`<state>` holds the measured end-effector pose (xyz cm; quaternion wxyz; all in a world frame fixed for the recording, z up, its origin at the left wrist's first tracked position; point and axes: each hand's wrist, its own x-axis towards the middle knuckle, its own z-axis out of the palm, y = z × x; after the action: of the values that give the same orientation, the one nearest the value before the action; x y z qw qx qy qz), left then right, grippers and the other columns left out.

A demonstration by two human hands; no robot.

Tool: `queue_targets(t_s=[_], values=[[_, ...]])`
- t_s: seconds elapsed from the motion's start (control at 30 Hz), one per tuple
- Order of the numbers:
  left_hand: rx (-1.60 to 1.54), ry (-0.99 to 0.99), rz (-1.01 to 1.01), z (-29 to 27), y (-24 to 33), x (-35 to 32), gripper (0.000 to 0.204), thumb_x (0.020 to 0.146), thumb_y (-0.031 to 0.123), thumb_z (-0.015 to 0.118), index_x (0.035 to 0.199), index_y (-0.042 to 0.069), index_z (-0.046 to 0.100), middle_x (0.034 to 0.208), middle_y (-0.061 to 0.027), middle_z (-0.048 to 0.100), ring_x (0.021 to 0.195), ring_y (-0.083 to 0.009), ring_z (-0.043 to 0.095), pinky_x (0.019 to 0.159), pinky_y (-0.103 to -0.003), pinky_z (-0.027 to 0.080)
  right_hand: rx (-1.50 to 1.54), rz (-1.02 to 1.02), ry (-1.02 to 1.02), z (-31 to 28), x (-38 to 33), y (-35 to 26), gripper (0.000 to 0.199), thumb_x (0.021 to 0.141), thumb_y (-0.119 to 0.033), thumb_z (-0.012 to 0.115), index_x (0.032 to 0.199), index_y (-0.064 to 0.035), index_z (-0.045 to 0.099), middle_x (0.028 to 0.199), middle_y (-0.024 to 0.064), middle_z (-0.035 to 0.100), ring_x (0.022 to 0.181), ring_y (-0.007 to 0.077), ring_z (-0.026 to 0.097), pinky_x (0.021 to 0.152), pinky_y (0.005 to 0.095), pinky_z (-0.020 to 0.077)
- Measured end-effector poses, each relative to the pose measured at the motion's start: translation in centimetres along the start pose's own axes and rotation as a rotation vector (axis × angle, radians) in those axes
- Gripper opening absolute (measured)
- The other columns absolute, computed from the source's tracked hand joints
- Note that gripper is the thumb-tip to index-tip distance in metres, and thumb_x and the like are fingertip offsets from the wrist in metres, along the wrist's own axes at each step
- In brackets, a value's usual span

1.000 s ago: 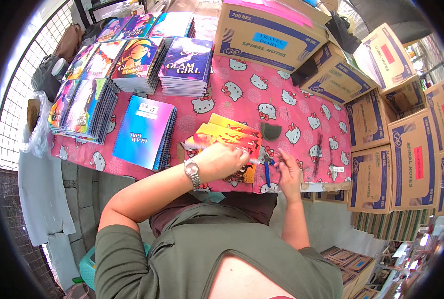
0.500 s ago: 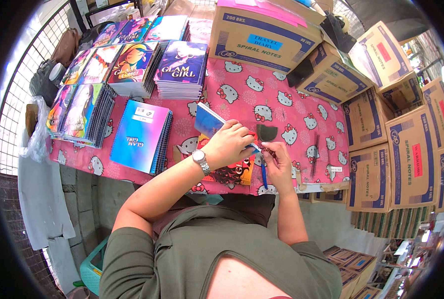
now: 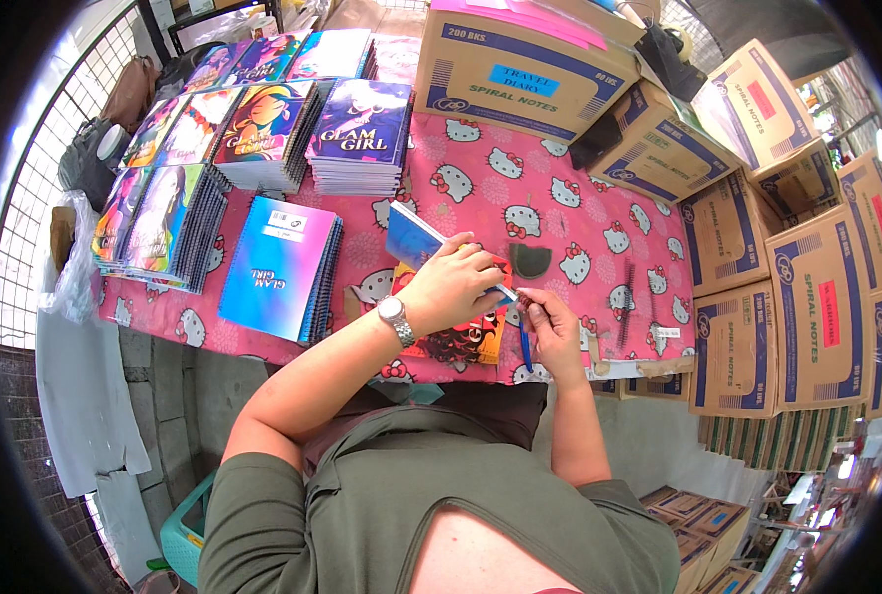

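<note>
My left hand [image 3: 448, 285], a metal watch at its wrist, is closed over a blue notebook [image 3: 408, 238] and holds it tilted above the table. At the notebook's near right end, the thumb and fingers of my right hand [image 3: 554, 335] are pinched together. Something small and dark shows at those fingertips, too small to make out. Beside them is a slim blue tool handle [image 3: 526, 348]; whether the hand touches it cannot be told. Beneath lies an orange-and-red notebook [image 3: 473, 343], partly covered by my left hand and the blue notebook.
Glam-style spiral notebooks [image 3: 263, 134] stand in several stacks at the left, with a blue-pink stack [image 3: 275, 267] nearer. A dark green patch [image 3: 530, 260] and a loose dark coil [image 3: 626, 305] lie on the pink tablecloth [image 3: 481, 188]. Cardboard boxes [image 3: 525, 79] line the back and right.
My right hand has shifted slightly down at the notebook's end, its fingers still pinched. My left hand and the blue notebook have hardly moved.
</note>
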<state>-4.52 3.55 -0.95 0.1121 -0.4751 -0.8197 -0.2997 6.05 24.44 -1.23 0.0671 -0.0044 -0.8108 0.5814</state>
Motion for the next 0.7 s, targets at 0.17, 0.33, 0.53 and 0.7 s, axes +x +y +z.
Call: queue_targets(t_s=[0.17, 0.33, 0.53, 0.7], values=[[0.015, -0.037, 0.006, -0.1, 0.2, 0.0, 0.023, 0.085, 0.029, 0.073, 0.099, 0.011, 0.066, 0.103, -0.0069, 0.065, 0.111, -0.0271, 0.061, 0.114, -0.048, 0.036, -0.214, -0.122, 0.049, 1.2, -0.3, -1.5, 0.024, 0.101, -0.004, 0.055, 0.121, -0.006, 0.068, 0.091, 0.0051, 0.067, 0.075, 0.0127, 0.06, 0.066, 0.0266, 0.0491], [0.009, -0.043, 0.009, -0.2, -0.1, 0.3, 0.023, 0.085, 0.029, 0.072, 0.099, 0.011, 0.067, 0.104, -0.0066, 0.065, 0.111, -0.027, 0.061, 0.115, -0.049, 0.035, -0.115, -0.127, 0.052, 0.6, -0.5, 0.1, 0.025, 0.1, -0.005, 0.057, 0.122, -0.0059, 0.068, 0.087, 0.0048, 0.064, 0.07, 0.0131, 0.058, 0.064, 0.0257, 0.0475], [0.082, -0.047, 0.006, 0.9, 1.3, 1.0, 0.026, 0.084, 0.021, 0.07, 0.107, 0.011, 0.064, 0.106, -0.0061, 0.066, 0.113, -0.0258, 0.061, 0.117, -0.05, 0.033, -0.392, -0.272, 0.216, 1.8, 0.1, -1.3, 0.029, 0.1, -0.01, 0.06, 0.128, -0.0061, 0.061, 0.081, 0.0031, 0.06, 0.07, 0.0095, 0.055, 0.061, 0.0249, 0.0449], [0.14, 0.009, 0.06, 1.7, 2.0, 1.2, 0.028, 0.084, 0.018, 0.068, 0.11, 0.012, 0.061, 0.096, -0.0046, 0.064, 0.104, -0.0253, 0.062, 0.115, -0.049, 0.033, 0.067, 0.191, 0.12, 1.0, -0.3, -1.6, 0.032, 0.094, -0.01, 0.068, 0.124, -0.0039, 0.058, 0.1, 0.0082, 0.061, 0.07, 0.0116, 0.054, 0.062, 0.0269, 0.046]])
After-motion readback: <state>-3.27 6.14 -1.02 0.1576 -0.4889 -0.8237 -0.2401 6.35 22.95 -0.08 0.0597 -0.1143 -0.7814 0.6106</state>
